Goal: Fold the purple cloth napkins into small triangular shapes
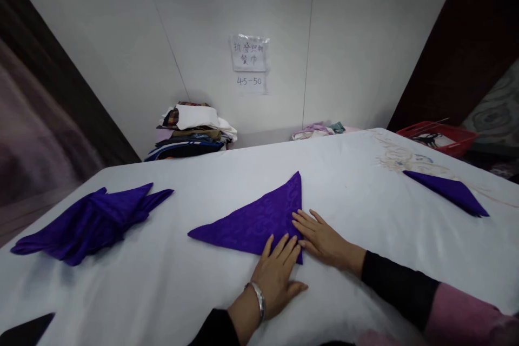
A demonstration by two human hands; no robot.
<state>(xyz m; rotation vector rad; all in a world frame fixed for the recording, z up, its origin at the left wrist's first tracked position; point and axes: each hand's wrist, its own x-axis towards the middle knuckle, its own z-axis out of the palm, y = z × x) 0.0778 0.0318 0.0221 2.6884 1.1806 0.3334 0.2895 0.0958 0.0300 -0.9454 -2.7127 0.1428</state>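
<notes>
A purple patterned cloth napkin (251, 221), folded into a triangle, lies flat on the white-covered table in front of me. My left hand (278, 270), with a silver bracelet at the wrist, rests its outstretched fingers on the napkin's lower edge near the right corner. From the right, my right hand (320, 238) touches the napkin's right edge with its fingertips, the fingers spread. Neither hand grips anything. The two hands are close together but apart.
A rumpled heap of purple napkins (93, 221) lies at the left. One narrow folded purple napkin (448, 192) is at the right. Behind the table are stacked clothes (194, 130), a few pastel cloths (314, 131) and a red basket (462, 146). A dark corner (28, 330) shows lower left.
</notes>
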